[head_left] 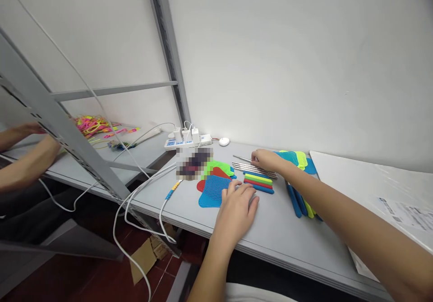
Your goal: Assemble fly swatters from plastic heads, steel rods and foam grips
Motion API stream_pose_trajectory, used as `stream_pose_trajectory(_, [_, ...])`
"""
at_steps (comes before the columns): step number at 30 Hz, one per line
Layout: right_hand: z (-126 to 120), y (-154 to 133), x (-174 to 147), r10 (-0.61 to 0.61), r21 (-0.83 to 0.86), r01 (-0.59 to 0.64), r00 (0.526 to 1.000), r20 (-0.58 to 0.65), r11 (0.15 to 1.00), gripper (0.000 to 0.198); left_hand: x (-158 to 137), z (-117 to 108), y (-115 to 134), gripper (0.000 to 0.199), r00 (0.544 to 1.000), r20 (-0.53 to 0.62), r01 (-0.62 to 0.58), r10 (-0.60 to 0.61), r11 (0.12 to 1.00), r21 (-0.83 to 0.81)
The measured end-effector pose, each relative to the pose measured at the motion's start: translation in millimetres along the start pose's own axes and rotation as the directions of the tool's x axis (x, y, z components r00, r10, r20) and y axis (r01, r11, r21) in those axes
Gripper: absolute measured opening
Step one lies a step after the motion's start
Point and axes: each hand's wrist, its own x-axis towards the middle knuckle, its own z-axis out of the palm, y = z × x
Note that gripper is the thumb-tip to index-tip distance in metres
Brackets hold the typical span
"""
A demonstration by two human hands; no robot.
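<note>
My left hand (238, 200) lies palm down with its fingers loosely apart, touching the right edge of a blue mesh fly swatter head (214, 191). Under and behind that head are a red one (201, 185) and a green one (221, 167). My right hand (265, 159) reaches across to the back, its fingertips closed on the end of a thin metal rod (241, 158). Several similar metal rods (252, 169) lie side by side just in front of it. Between my hands is a row of coloured plastic handles (259, 182).
More mesh heads (301, 158) and handles (297, 203) lie beyond my right forearm, beside a white package (372, 189). A power strip (171, 145), a blurred-out item (194, 164) and cables (149, 185) occupy the left. Past the metal frame (84, 135), another person's arms (30, 162) work near colourful cords (93, 125).
</note>
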Motion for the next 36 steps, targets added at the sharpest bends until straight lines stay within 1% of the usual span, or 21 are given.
stream_pose_trajectory(4, [-1,-3,-3,0.029,-0.026,-0.032,0.996,-0.084,0.999,0.036,-1,1,-1,0.018,1.000,0.002,0.001,-0.001,1.000,-0.010])
stream_pose_trajectory(6, [-9,-3,-9,0.058,-0.026,-0.063,0.988,-0.143,0.998,0.035,-1,3,0,0.022,1.000,0.006,0.002,-0.002,1.000,0.017])
stream_pose_trajectory(9, [-25,-2,-23,0.075,-0.007,-0.079,0.966,-0.246,0.997,0.026,-2,3,2,0.032,1.000,0.019,-0.001,-0.001,0.997,0.080])
stream_pose_trajectory(12, [-38,-2,-40,0.063,0.024,-0.058,0.938,-0.342,0.998,0.021,-1,2,4,0.026,1.000,0.026,0.008,-0.011,0.994,0.105])
stream_pose_trajectory(14, [-41,-5,-52,0.052,0.055,-0.033,0.922,-0.384,0.998,0.020,-1,1,5,0.021,1.000,0.013,0.015,-0.017,0.994,0.109])
stream_pose_trajectory(16, [-41,-10,-64,0.047,0.102,-0.005,0.909,-0.415,0.995,0.018,0,0,5,0.020,0.999,-0.024,0.027,-0.024,0.991,0.132])
stream_pose_trajectory(19, [-37,-17,-83,0.053,0.190,0.038,0.891,-0.452,0.981,0.013,-1,2,4,0.019,0.994,-0.094,0.074,-0.055,0.975,0.209])
stream_pose_trajectory(21, [-32,-21,-96,0.085,0.293,0.073,0.868,-0.490,0.953,0.008,-1,4,2,0.012,0.992,-0.112,0.091,-0.064,0.964,0.251])
stream_pose_trajectory(22, [-29,-22,-103,0.120,0.387,0.102,0.851,-0.510,0.917,0.006,-2,5,2,0.008,0.992,-0.113,0.085,-0.057,0.962,0.260])
stream_pose_trajectory(23, [-26,-23,-109,0.168,0.503,0.143,0.836,-0.523,0.853,0.005,-1,5,1,0.006,0.993,-0.110,0.071,-0.043,0.964,0.258])
stream_pose_trajectory(24, [-22,-24,-116,0.223,0.624,0.193,0.822,-0.525,0.758,0.006,-1,5,1,0.007,0.994,-0.107,0.050,-0.024,0.968,0.244])
stream_pose_trajectory(26, [-12,-27,-129,0.317,0.801,0.285,0.808,-0.497,0.527,0.009,0,2,1,0.007,0.994,-0.103,-0.004,0.023,0.984,0.180])
stream_pose_trajectory(27, [-6,-29,-135,0.340,0.841,0.314,0.809,-0.480,0.439,0.010,0,1,1,0.006,0.993,-0.109,-0.033,0.048,0.991,0.129])
stream_pose_trajectory(28, [-1,-31,-141,0.357,0.864,0.335,0.808,-0.468,0.375,0.012,1,-1,0,0.006,0.990,-0.121,-0.064,0.072,0.996,0.069])
stream_pose_trajectory(30, [9,-35,-152,0.373,0.889,0.349,0.815,-0.444,0.296,0.015,1,-4,-1,0.008,0.980,-0.169,-0.123,0.109,0.990,-0.074])
stream_pose_trajectory(31, [13,-37,-157,0.370,0.904,0.341,0.830,-0.418,0.257,0.016,1,-5,-1,0.009,0.972,-0.206,-0.145,0.112,0.978,-0.153])
stream_pose_trajectory(32, [16,-39,-162,0.365,0.921,0.329,0.848,-0.385,0.206,0.017,0,-5,-1,0.011,0.963,-0.248,-0.162,0.102,0.959,-0.232])
stream_pose_trajectory(34, [20,-43,-169,0.353,0.948,0.308,0.881,-0.315,0.076,0.019,-1,-1,3,0.014,0.943,-0.330,-0.178,0.047,0.908,-0.380])
stream_pose_trajectory(36, [21,-45,-174,0.334,0.949,0.311,0.902,-0.275,-0.058,0.021,-4,5,10,0.014,0.919,-0.393,-0.198,-0.016,0.845,-0.497])
